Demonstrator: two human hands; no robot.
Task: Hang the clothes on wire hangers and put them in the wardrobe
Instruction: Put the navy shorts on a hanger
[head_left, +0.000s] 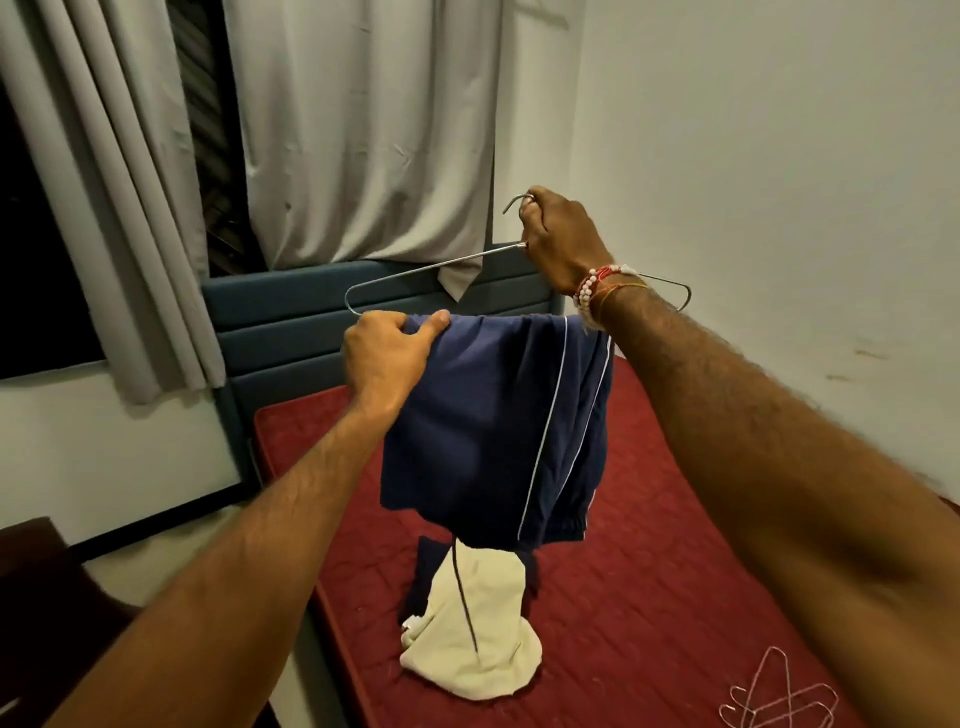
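Draping step: the trousers (483, 415) hang folded over the bar of the hanger (426, 269), held up above the bed (675, 519). The right hand (563, 244) has its fingers wrapped round the hanger's neck. The left hand (384, 358) has its fingers pinching cloth at the bar's left end. Next, probably: centre the trousers, then find the wardrobe, unseen here.

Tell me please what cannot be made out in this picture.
Head view only:
The neck of the hanger is hidden in the grip of the right hand.
Its bottom bar is covered by the navy trousers and the left hand.
The spare hangers on the mattress are cut off by the bottom edge, so their number is unclear.
The cream cloth is crumpled; which garment it is stays unclear.
The wardrobe is outside the frame.
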